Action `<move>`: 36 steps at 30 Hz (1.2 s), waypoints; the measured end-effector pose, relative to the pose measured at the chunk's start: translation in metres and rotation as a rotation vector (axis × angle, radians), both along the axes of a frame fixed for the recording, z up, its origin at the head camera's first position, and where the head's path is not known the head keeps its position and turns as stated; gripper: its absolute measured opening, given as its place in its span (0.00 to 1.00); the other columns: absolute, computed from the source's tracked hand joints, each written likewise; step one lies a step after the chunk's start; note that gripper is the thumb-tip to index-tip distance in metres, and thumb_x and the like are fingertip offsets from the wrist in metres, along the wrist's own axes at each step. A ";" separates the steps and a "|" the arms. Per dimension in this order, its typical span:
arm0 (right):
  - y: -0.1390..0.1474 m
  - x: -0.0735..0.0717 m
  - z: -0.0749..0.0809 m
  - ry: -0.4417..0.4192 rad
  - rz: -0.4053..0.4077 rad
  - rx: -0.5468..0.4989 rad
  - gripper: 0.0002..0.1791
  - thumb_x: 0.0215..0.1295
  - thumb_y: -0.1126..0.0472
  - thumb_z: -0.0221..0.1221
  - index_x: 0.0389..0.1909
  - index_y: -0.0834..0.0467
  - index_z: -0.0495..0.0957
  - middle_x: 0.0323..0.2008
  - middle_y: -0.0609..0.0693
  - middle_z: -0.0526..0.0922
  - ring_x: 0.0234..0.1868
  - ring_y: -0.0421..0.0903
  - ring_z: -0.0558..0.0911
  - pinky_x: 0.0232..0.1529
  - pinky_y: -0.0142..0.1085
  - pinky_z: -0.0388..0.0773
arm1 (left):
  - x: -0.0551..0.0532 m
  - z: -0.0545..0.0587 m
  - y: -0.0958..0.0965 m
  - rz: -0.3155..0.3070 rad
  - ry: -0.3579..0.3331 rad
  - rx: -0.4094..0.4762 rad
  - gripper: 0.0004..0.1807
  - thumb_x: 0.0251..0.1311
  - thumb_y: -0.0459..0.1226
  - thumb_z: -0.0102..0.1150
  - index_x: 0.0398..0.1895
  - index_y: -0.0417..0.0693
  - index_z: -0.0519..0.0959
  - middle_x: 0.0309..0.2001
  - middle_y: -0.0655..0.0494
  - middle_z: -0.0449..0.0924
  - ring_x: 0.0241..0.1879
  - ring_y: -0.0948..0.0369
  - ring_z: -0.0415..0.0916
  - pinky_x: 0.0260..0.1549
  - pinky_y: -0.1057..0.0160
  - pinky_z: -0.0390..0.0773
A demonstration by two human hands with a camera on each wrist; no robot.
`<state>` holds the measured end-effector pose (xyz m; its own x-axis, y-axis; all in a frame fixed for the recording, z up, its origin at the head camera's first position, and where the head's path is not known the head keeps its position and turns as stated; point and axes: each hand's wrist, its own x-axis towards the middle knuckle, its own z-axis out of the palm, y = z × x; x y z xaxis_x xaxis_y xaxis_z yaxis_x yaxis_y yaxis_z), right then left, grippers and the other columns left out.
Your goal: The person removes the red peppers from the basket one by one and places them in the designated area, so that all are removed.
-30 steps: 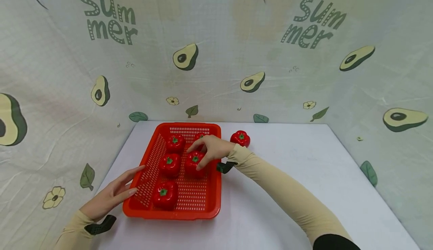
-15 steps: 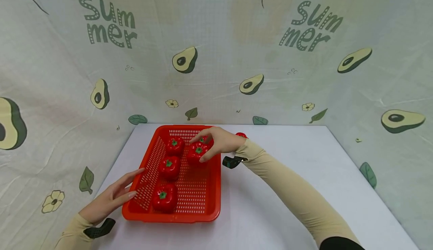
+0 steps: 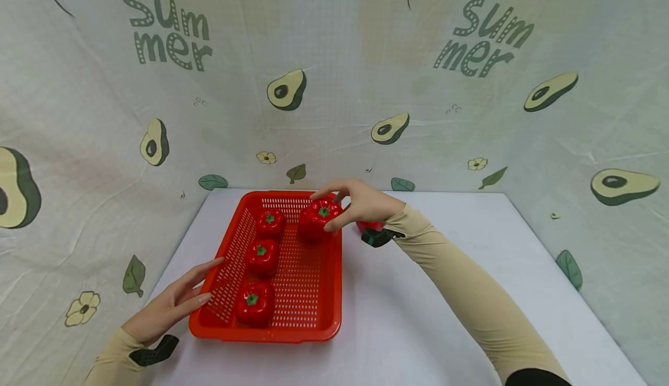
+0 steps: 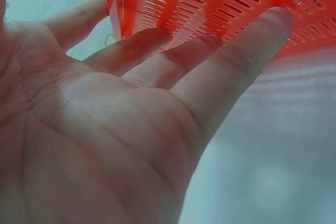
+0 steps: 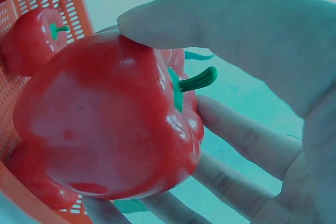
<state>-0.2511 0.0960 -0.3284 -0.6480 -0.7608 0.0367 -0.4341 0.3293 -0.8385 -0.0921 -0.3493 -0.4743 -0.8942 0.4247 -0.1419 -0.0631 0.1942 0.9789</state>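
My right hand (image 3: 360, 200) holds a red bell pepper (image 3: 319, 220) between thumb and fingers, above the far right part of a red plastic basket (image 3: 334, 293). Close up in the right wrist view, the held bell pepper (image 5: 105, 119) has a green stem. My left hand (image 3: 175, 302) touches the basket's left side; its extended fingers (image 4: 236, 56) lie against the slotted wall. Three more bell peppers stand in a row inside, at the back (image 3: 271, 222), middle (image 3: 262, 256) and front (image 3: 255, 303). Another pepper (image 5: 42, 177) shows below the held one in the right wrist view.
Beyond the basket's right side, a bell pepper (image 3: 368, 226) lies on the white table (image 3: 444, 246), partly hidden by my right hand. A printed cloth (image 3: 334, 43) with avocados hangs behind and along the sides.
My right hand has lifted the bell pepper and carried it toward the back right of the basket. My left hand stays at the basket's left side.
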 end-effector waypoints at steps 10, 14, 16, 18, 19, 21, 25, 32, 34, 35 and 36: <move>0.012 -0.004 0.000 0.017 -0.016 -0.018 0.35 0.62 0.64 0.77 0.71 0.57 0.82 0.66 0.50 0.82 0.61 0.59 0.76 0.45 0.46 0.91 | 0.000 0.000 0.001 -0.003 0.003 0.003 0.39 0.85 0.33 0.49 0.91 0.58 0.48 0.88 0.38 0.36 0.68 0.81 0.69 0.61 0.54 0.84; 0.018 -0.007 0.001 0.025 -0.040 -0.011 0.35 0.62 0.63 0.78 0.71 0.55 0.82 0.64 0.49 0.82 0.60 0.58 0.77 0.44 0.48 0.91 | -0.001 0.000 0.001 -0.003 0.003 0.010 0.39 0.85 0.32 0.49 0.91 0.57 0.48 0.88 0.38 0.36 0.68 0.80 0.69 0.61 0.54 0.84; 0.021 -0.008 0.003 0.023 -0.056 -0.005 0.35 0.61 0.62 0.79 0.71 0.54 0.82 0.64 0.49 0.82 0.60 0.57 0.78 0.44 0.49 0.91 | -0.001 0.001 0.001 -0.004 0.002 0.011 0.39 0.85 0.32 0.49 0.91 0.57 0.48 0.88 0.37 0.36 0.68 0.80 0.69 0.61 0.54 0.84; 0.024 -0.008 0.005 0.026 -0.073 0.003 0.35 0.61 0.60 0.79 0.71 0.53 0.83 0.63 0.49 0.82 0.60 0.57 0.78 0.44 0.51 0.90 | 0.000 0.001 0.001 -0.005 0.000 0.009 0.39 0.85 0.33 0.49 0.91 0.57 0.48 0.88 0.37 0.36 0.68 0.81 0.69 0.61 0.54 0.84; 0.027 -0.008 0.006 0.029 -0.084 0.007 0.35 0.61 0.59 0.79 0.71 0.52 0.83 0.62 0.50 0.82 0.60 0.57 0.78 0.44 0.51 0.90 | 0.000 0.001 0.000 -0.005 -0.001 0.008 0.39 0.85 0.33 0.49 0.91 0.57 0.48 0.88 0.37 0.36 0.68 0.81 0.69 0.61 0.54 0.84; 0.031 -0.008 0.009 0.038 -0.100 0.016 0.35 0.60 0.58 0.79 0.70 0.52 0.83 0.63 0.50 0.82 0.61 0.57 0.77 0.44 0.50 0.90 | 0.000 0.002 0.000 -0.004 0.002 0.003 0.39 0.85 0.33 0.49 0.91 0.57 0.48 0.88 0.37 0.37 0.68 0.81 0.68 0.61 0.54 0.84; 0.042 -0.011 0.011 0.044 -0.129 0.016 0.35 0.60 0.57 0.79 0.70 0.53 0.83 0.62 0.51 0.83 0.60 0.58 0.78 0.43 0.48 0.89 | -0.001 0.002 0.000 -0.003 0.015 -0.009 0.39 0.85 0.33 0.50 0.91 0.57 0.48 0.88 0.38 0.38 0.68 0.82 0.67 0.61 0.56 0.84; 0.062 -0.015 0.011 0.016 -0.185 -0.011 0.35 0.60 0.62 0.79 0.70 0.57 0.83 0.60 0.54 0.85 0.57 0.60 0.79 0.46 0.55 0.89 | -0.002 0.001 0.000 0.001 0.013 -0.021 0.39 0.85 0.33 0.50 0.91 0.57 0.48 0.88 0.38 0.39 0.68 0.82 0.67 0.61 0.55 0.84; 0.068 -0.016 0.011 0.018 -0.201 -0.011 0.35 0.60 0.62 0.79 0.70 0.56 0.83 0.61 0.54 0.85 0.57 0.60 0.79 0.46 0.53 0.89 | -0.002 0.001 0.000 0.006 0.012 -0.027 0.39 0.85 0.34 0.51 0.91 0.57 0.48 0.88 0.38 0.39 0.68 0.81 0.67 0.61 0.55 0.84; 0.070 -0.016 0.011 0.020 -0.212 -0.009 0.34 0.60 0.62 0.80 0.69 0.54 0.84 0.60 0.53 0.85 0.57 0.59 0.79 0.45 0.52 0.89 | -0.002 0.001 0.000 0.008 0.013 -0.030 0.39 0.85 0.34 0.51 0.91 0.57 0.48 0.88 0.38 0.39 0.68 0.81 0.67 0.61 0.55 0.84; 0.072 -0.017 0.011 0.021 -0.218 -0.008 0.34 0.60 0.61 0.80 0.69 0.54 0.84 0.61 0.53 0.85 0.56 0.59 0.80 0.45 0.51 0.89 | -0.002 0.001 -0.001 0.009 0.012 -0.030 0.39 0.85 0.34 0.51 0.91 0.57 0.48 0.88 0.38 0.39 0.68 0.81 0.67 0.61 0.55 0.84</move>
<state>-0.2683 0.1684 -0.3172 -0.7962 -0.6024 0.0571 -0.3708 0.4111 -0.8328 -0.0936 -0.3499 -0.4730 -0.8996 0.4124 -0.1434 -0.0531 0.2227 0.9734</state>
